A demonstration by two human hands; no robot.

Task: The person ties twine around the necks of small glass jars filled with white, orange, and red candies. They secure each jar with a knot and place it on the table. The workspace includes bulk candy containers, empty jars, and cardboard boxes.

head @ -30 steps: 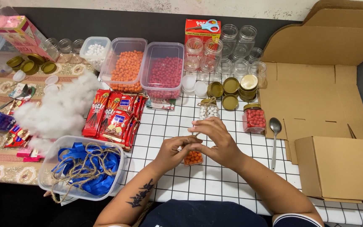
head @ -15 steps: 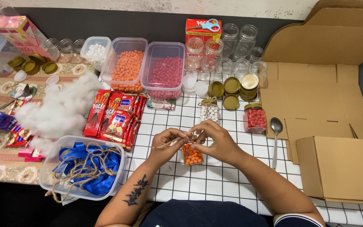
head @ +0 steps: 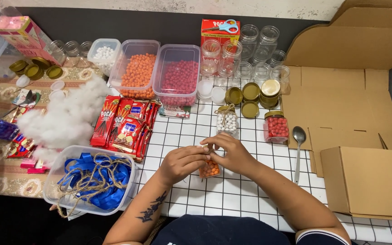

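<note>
- The left hand point(head: 182, 162) and right hand point(head: 232, 152) are meeting over a small jar of orange balls point(head: 209, 169) near the front middle of the grid-patterned table point(head: 232, 199), fingers curled in close around its neck.
- They seem to be pinching something thin at the top, probably twine; I cannot tell exactly what.
- Two jars are looking finished: a white-ball jar point(head: 227, 121) already tied with twine, and a red-ball jar point(head: 275, 127) with its gold lid on, both standing behind the hands.
- Plenty is waiting: empty glass jars point(head: 259, 50) along the back edge, loose gold lids point(head: 250, 97), tubs of orange balls point(head: 137, 70) and red balls point(head: 178, 75).
- A tub of blue ribbon and twine point(head: 91, 179) is sitting at the front left.
</note>
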